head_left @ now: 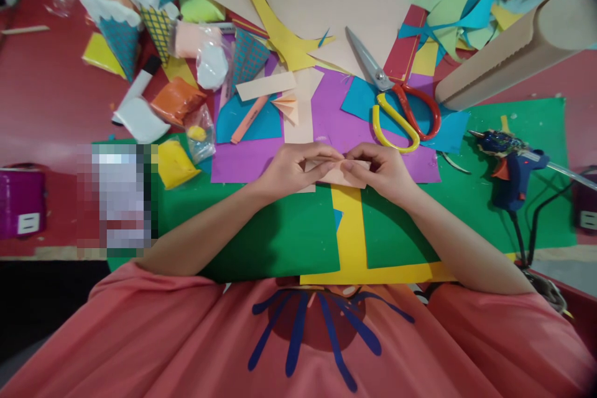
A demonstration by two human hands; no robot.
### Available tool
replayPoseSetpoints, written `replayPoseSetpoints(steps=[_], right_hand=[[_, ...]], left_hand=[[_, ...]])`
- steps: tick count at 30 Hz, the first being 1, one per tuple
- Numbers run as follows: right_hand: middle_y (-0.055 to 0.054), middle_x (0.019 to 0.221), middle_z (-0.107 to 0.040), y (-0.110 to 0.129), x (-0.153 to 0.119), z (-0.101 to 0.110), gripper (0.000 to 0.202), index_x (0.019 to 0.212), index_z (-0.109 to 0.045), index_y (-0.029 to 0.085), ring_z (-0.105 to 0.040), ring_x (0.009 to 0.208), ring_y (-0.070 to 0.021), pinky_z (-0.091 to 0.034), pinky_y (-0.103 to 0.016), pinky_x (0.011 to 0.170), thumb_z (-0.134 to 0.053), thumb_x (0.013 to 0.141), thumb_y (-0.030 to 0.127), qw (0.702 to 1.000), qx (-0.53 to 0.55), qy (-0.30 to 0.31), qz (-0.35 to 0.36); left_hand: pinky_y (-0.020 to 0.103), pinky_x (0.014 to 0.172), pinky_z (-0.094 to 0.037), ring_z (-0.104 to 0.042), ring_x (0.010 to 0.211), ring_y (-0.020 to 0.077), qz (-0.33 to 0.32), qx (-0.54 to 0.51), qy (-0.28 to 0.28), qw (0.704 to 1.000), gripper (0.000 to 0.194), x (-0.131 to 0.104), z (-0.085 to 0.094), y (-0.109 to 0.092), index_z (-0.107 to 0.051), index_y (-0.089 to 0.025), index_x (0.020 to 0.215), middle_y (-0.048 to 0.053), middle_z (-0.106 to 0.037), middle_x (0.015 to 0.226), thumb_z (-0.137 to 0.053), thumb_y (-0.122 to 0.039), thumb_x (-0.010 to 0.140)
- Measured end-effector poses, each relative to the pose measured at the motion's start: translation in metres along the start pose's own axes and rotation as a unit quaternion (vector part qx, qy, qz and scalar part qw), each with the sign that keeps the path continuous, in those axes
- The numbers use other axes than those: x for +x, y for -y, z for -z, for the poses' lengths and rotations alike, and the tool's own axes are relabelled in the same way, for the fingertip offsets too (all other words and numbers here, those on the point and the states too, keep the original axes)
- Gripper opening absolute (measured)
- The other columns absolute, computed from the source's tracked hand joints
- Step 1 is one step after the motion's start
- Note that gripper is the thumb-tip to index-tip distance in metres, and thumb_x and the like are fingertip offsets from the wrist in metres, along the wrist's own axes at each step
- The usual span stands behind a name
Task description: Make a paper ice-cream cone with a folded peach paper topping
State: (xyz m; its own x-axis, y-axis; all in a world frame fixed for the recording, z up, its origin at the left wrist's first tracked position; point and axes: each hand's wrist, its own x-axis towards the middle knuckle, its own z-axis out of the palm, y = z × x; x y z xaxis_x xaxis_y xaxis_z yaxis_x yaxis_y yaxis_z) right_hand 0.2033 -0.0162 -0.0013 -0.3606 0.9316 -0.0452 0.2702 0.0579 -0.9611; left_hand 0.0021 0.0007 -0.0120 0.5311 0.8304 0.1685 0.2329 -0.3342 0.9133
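Note:
Both my hands pinch one small strip of pale peach paper (355,177) above the purple and green sheets. My left hand (298,168) grips its left part, and my right hand (380,169) holds it near the middle, with thumbs and fingertips almost meeting. Part of the strip is hidden behind the fingers. Just beyond my left hand lie a small pleated peach paper fan (288,107), a peach marker (249,119) and a cut peach strip (265,86). Scissors (385,84) with one red and one yellow handle rest beyond my right hand, blades pointing away.
A blue glue gun (510,177) with its cord lies at the right, near a rolled tan sheet (508,53). Paper ice-cream cones (119,37), bagged orange clay (177,101) and yellow clay (176,163) crowd the left. Colored scraps (454,6) pile at the back right.

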Motion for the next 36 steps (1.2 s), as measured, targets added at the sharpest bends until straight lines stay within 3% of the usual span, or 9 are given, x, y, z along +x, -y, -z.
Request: replayPoseSetpoints(steps=[5, 12, 15, 18, 22, 28, 31, 36], right_hand=[[-0.002, 0.070, -0.063, -0.0008, 0.0001, 0.0003, 0.017, 0.075, -0.063, 0.015, -0.051, 0.062, -0.0097, -0.036, -0.023, 0.053, -0.060, 0.082, 0.031, 1.000, -0.005, 0.004, 0.010], [-0.001, 0.067, -0.061, 0.0002, 0.0004, 0.0005, 0.019, 0.074, -0.061, 0.015, -0.046, 0.058, -0.0084, -0.033, -0.022, 0.050, -0.060, 0.081, 0.032, 1.000, -0.005, 0.009, 0.004], [0.000, 0.065, -0.058, -0.0004, 0.0003, 0.0000, 0.018, 0.075, -0.061, 0.015, -0.044, 0.057, -0.0077, -0.031, -0.021, 0.049, -0.060, 0.081, 0.031, 1.000, -0.002, 0.014, 0.002], [0.001, 0.064, -0.057, -0.0009, -0.0006, -0.0010, 0.018, 0.075, -0.062, 0.014, -0.043, 0.055, -0.0073, -0.031, -0.022, 0.049, -0.061, 0.081, 0.031, 1.000, 0.002, 0.029, -0.004], [-0.002, 0.070, -0.062, -0.0006, -0.0022, -0.0005, 0.017, 0.080, -0.063, 0.014, -0.050, 0.062, -0.0092, -0.038, -0.023, 0.055, -0.061, 0.083, 0.030, 0.998, 0.000, 0.058, -0.010], [0.002, 0.063, -0.053, 0.0007, -0.0026, 0.0021, 0.015, 0.072, -0.057, 0.015, -0.044, 0.058, -0.0072, -0.034, -0.021, 0.052, -0.059, 0.081, 0.026, 0.995, -0.001, 0.096, 0.003], [0.003, 0.061, -0.051, 0.0003, -0.0029, 0.0004, 0.018, 0.070, -0.055, 0.016, -0.040, 0.054, -0.0063, -0.032, -0.021, 0.049, -0.060, 0.082, 0.029, 0.998, 0.033, 0.059, 0.009], [0.003, 0.060, -0.053, -0.0006, -0.0028, -0.0040, 0.027, 0.069, -0.054, 0.018, -0.045, 0.052, -0.0073, -0.034, -0.022, 0.047, -0.064, 0.081, 0.040, 0.995, 0.089, -0.041, -0.007]], left_hand=[[0.017, 0.068, -0.054, -0.070, 0.080, 0.0113, -0.007, 0.019, -0.025, 0.999, 0.024, -0.0008, -0.0007, 0.0020, -0.069, -0.016, 0.097, 0.005, -0.075, 0.091, -0.062, -0.035, 0.084], [0.019, 0.073, -0.057, -0.072, 0.080, 0.0116, -0.004, -0.005, 0.003, 1.000, 0.028, 0.0010, -0.0001, -0.0015, -0.071, -0.016, 0.091, 0.004, -0.076, 0.087, -0.058, -0.041, 0.087], [0.015, 0.066, -0.055, -0.071, 0.074, 0.0098, 0.003, 0.007, 0.013, 1.000, 0.023, 0.0002, -0.0005, -0.0021, -0.070, -0.017, 0.091, 0.002, -0.076, 0.085, -0.059, -0.036, 0.087], [0.013, 0.059, -0.053, -0.070, 0.070, 0.0086, 0.015, 0.014, 0.017, 1.000, 0.020, -0.0021, -0.0021, -0.0013, -0.066, -0.018, 0.098, 0.002, -0.075, 0.092, -0.062, -0.033, 0.084], [0.016, 0.066, -0.056, -0.072, 0.083, 0.0123, 0.055, -0.022, 0.038, 0.998, 0.031, -0.0056, -0.0041, -0.0005, -0.057, -0.022, 0.109, 0.002, -0.072, 0.099, -0.063, -0.036, 0.083], [0.014, 0.046, -0.044, -0.059, 0.050, 0.0044, 0.063, -0.065, -0.004, 0.996, 0.042, -0.0051, -0.0050, -0.0001, -0.049, -0.022, 0.115, -0.004, -0.064, 0.075, -0.066, -0.040, 0.081], [0.013, 0.041, -0.040, -0.056, 0.048, 0.0039, 0.056, -0.109, -0.034, 0.992, 0.052, -0.0019, -0.0049, 0.0011, -0.044, -0.024, 0.119, -0.005, -0.061, 0.072, -0.070, -0.041, 0.078], [0.017, 0.052, -0.050, -0.067, 0.067, 0.0106, 0.055, -0.140, -0.014, 0.989, 0.065, 0.0015, -0.0058, 0.0022, -0.038, -0.026, 0.127, 0.000, -0.066, 0.085, -0.071, -0.048, 0.075]])
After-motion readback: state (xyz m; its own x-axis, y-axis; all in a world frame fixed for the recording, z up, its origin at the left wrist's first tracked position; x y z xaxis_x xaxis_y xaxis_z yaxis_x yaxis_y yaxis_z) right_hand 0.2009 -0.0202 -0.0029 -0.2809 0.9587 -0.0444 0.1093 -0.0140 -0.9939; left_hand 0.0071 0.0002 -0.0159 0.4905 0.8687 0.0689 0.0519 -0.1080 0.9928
